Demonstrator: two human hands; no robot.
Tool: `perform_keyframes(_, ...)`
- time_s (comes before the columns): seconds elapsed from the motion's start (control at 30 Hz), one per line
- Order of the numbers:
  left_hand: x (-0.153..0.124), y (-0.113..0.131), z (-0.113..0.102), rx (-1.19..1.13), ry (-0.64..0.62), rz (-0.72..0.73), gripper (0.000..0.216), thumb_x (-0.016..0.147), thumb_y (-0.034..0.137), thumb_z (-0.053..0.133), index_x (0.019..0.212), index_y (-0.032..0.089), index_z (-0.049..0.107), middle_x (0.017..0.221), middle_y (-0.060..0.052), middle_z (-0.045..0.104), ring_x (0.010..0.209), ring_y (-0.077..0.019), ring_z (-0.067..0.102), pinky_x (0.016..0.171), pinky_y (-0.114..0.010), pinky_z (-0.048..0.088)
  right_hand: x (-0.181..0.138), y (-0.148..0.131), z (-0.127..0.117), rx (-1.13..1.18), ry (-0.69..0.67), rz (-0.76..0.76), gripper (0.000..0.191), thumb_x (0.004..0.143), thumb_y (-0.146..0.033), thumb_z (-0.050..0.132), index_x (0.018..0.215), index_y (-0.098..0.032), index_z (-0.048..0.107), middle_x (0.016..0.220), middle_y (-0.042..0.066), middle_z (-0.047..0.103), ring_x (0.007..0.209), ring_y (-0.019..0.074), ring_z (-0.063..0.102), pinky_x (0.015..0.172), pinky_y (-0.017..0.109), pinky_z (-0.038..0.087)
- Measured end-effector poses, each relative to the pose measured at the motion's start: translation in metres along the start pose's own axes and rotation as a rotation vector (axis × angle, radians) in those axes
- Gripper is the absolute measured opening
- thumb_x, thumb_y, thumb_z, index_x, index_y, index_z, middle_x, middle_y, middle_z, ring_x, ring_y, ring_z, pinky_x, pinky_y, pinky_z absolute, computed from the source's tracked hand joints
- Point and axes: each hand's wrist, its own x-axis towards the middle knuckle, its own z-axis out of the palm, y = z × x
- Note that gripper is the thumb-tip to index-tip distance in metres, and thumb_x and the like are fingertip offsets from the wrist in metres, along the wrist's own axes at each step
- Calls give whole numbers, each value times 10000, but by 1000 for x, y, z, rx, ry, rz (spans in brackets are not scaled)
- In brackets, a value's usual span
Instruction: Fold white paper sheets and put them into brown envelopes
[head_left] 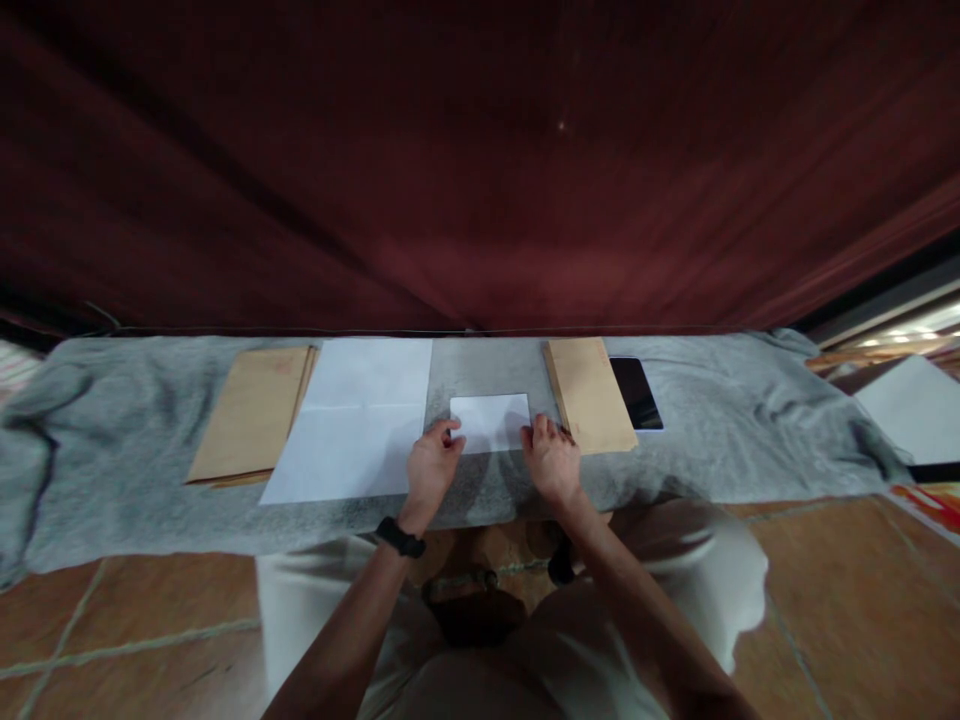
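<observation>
A small white paper rectangle (491, 420), seemingly a folded sheet, lies flat on the grey cloth in front of me. My left hand (433, 462) is closed at its left edge, with thumb and fingertips on the paper. At the opposite edge, my right hand (552, 460) has its thumb against the paper and its fingers curled. Left of my left hand lies a stack of large white paper (356, 420). Close beside my right hand is a stack of brown envelopes (596, 395).
A second stack of brown envelopes (251, 415) lies at the left. A dark-screened phone (637, 393) rests partly beside the right stack. The narrow surface is covered by a wrinkled grey cloth (739, 420). Behind it hangs a dark red curtain (480, 200). A white box-like object (915, 405) stands at far right.
</observation>
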Motion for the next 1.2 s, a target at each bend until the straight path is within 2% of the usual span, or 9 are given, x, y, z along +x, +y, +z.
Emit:
perform_keyframes(0.17,-2,2,-2,36,-12,16,249,915,261,635,1155,229,693,805,14,707,720,-145,653,665,-235,443,-1,-1,13,160,159,-233,308,1040,-273,427,1247,-151,619,1304,173,641,1183,278,596,1020,425,463)
perform_keyframes(0.3,-8,8,-5,127,-10,34,278,936,267,620,1205,230,679,885,-17,738,816,-176,696,734,-254,488,-3,-6,28,323,198,-388,403,1040,-269,414,1395,-155,567,1531,147,495,1430,268,420,1164,462,376)
perform_keyframes(0.53,-23,14,-3,411,63,203,358,999,246,492,1336,200,603,1183,-119,701,928,-238,707,796,-327,541,-5,-8,41,261,179,-367,495,1056,-343,427,1497,-126,485,1603,154,411,1496,288,347,1220,488,305)
perform_keyframes(0.67,-25,15,4,539,138,393,367,987,138,430,1308,165,607,1275,-152,653,1142,-273,640,986,-408,511,-5,-8,40,242,173,-369,495,1062,-338,411,1506,-129,477,1607,154,405,1498,278,346,1225,481,294)
perform_keyframes(0.77,-24,15,13,555,93,607,386,967,89,431,1307,163,598,1425,-139,583,1317,-265,547,1109,-440,452,-6,-9,39,238,165,-372,500,1060,-334,406,1514,-132,466,1613,154,395,1503,272,337,1224,484,286)
perform_keyframes(0.87,-23,14,22,540,7,752,380,974,103,434,1316,152,591,1459,-142,568,1383,-249,507,1155,-430,422,-6,-8,39,236,152,-379,506,1052,-315,407,1521,-130,452,1621,155,380,1514,267,313,1226,489,275)
perform_keyframes(1.03,-25,13,29,543,-45,817,435,988,112,395,1402,93,527,1496,-182,536,1438,-250,459,1204,-440,373,-6,-6,41,241,135,-374,525,1032,-208,357,1542,-100,409,1625,151,373,1524,256,290,1236,476,257)
perform_keyframes(1.2,-29,14,33,572,-76,817,491,976,93,371,1454,88,485,1542,-195,486,1467,-252,423,1224,-470,342,-4,-5,40,266,113,-360,542,1014,-190,351,1548,-108,399,1621,139,385,1523,241,293,1236,474,259)
